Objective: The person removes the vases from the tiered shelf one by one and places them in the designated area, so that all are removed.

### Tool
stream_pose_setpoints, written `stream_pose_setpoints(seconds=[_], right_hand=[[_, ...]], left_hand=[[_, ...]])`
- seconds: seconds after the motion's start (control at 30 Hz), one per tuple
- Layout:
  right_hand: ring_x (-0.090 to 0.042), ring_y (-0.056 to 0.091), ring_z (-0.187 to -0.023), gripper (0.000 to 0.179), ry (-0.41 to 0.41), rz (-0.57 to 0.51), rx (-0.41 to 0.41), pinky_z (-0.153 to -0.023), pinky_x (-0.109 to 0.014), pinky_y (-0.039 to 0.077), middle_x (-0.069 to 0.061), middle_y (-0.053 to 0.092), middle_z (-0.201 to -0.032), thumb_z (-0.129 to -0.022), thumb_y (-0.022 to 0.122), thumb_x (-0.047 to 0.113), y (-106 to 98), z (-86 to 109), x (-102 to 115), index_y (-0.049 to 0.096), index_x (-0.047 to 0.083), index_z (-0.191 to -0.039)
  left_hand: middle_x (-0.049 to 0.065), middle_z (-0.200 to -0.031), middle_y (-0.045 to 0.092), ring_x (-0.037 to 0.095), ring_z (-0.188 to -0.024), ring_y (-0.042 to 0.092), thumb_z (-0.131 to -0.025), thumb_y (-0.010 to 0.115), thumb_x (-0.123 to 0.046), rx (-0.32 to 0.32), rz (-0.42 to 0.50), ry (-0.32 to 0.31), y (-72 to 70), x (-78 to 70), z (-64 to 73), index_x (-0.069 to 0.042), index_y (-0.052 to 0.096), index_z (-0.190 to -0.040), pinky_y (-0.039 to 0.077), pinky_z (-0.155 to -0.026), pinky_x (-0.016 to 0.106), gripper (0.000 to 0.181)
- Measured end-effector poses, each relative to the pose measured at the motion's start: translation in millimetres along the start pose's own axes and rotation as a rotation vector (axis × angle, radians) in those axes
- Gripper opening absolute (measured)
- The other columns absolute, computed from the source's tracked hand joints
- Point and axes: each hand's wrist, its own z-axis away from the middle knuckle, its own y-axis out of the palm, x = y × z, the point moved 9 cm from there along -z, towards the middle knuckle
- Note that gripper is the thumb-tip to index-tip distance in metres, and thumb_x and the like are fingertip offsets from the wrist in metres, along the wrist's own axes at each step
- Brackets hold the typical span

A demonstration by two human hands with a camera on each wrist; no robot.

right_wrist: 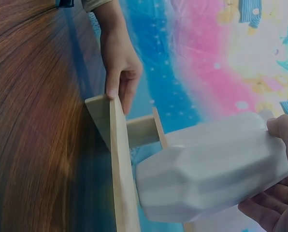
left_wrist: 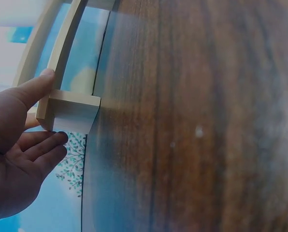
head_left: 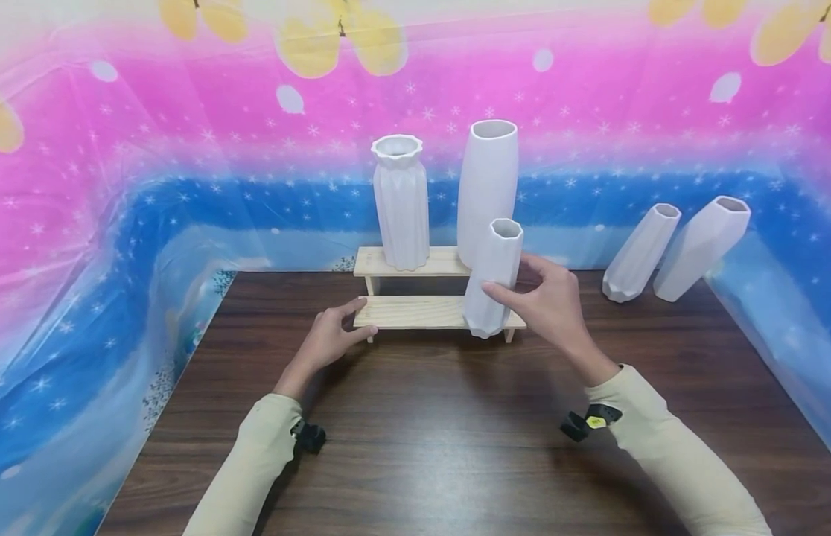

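My right hand (head_left: 552, 301) grips a white faceted vase (head_left: 494, 279), thumb in front and fingers behind. It leans slightly at the right end of the lower step of a two-tier wooden stand (head_left: 409, 311). In the right wrist view the base of this vase (right_wrist: 168, 188) is right by the step's board; whether they touch I cannot tell. My left hand (head_left: 330, 339) pinches the left end of that lower step, also seen on the stand (left_wrist: 62, 58) in the left wrist view. On the upper step stand a ruffled-rim vase (head_left: 402, 208) and a tall smooth vase (head_left: 489, 179).
Two more white vases, a slim one (head_left: 640, 257) and a wider angular one (head_left: 704, 249), stand at the back right of the dark wooden table (head_left: 429, 447). A patterned pink and blue cloth (head_left: 255, 149) hangs behind the table and along its sides.
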Motion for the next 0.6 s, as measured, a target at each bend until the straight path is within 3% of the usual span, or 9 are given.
stream_pose_setpoints(seconds=[0.27,0.6], right_hand=[[-0.026,0.065,-0.113,0.063,0.033,0.031,-0.025,-0.093,-0.049,0.049,-0.012,0.074,-0.117,-0.075,0.091,0.044,-17,2.6,-14,0.074,0.007,-0.124],[-0.025,0.069,-0.104,0.06,0.057,0.017,-0.036,-0.087,-0.046,0.052,-0.012,0.075,-0.111,-0.078,0.09,0.044,-36,4.8,-24,0.073,0.006,-0.122]], left_hand=[[0.015,-0.156,0.046,0.032,-0.139,0.05,-0.094,0.076,-0.036,-0.008,-0.023,0.013,-1.8,-1.6,0.0,-0.006,0.049,-0.152,0.047,-0.092,0.044,0.07],[0.015,-0.157,0.045,0.034,-0.141,0.047,-0.094,0.076,-0.036,-0.004,-0.009,0.005,-1.3,0.2,-0.8,-0.007,0.048,-0.153,0.048,-0.103,0.052,0.071]])
